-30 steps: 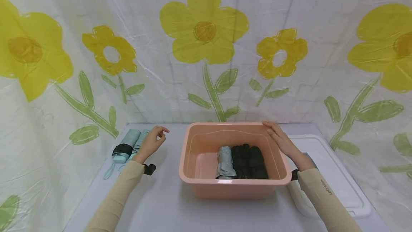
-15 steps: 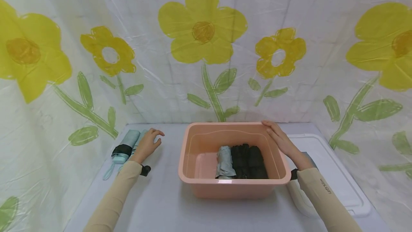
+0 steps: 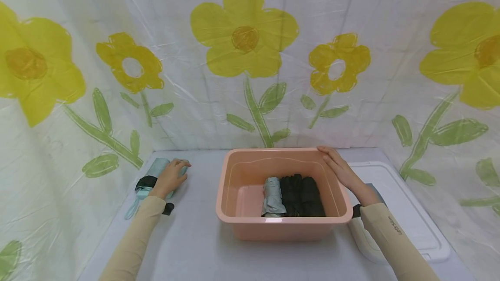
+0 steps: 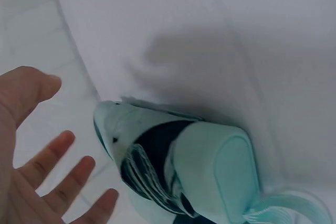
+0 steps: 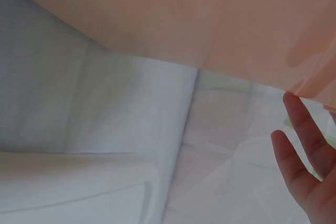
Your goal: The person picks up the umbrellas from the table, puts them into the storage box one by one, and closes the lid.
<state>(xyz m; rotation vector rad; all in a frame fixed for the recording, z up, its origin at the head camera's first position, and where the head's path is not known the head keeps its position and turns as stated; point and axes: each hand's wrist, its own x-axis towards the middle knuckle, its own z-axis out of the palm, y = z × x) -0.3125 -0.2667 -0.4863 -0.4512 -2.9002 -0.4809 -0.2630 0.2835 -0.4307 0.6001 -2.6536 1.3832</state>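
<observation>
My left hand [image 3: 169, 179], fingers spread and a little bent, hovers over a mint-green folded umbrella [image 4: 215, 166] with a dark strap and a wrist loop. In the left wrist view a gap shows between the fingertips and the umbrella. A second mint folded umbrella [image 3: 157, 167] lies just left of it. My right hand [image 3: 343, 172] rests with extended fingers on the right rim of a peach plastic tub [image 3: 281, 231]. Inside the tub, a pale blue bundle [image 3: 273, 196] and two black bundles [image 3: 291, 194] lie side by side; they look like folded umbrellas.
A white lid [image 3: 414, 216] lies flat on the white tabletop [image 3: 191, 242] right of the tub, partly behind my right forearm. Something grey-blue [image 3: 376, 193] shows beside that wrist. A flower-printed curtain [image 3: 187, 112] hangs behind and along both sides.
My left hand has moved left and slightly down, from beside the mint umbrellas to over the right one. The right hand and the tub have stayed put.
</observation>
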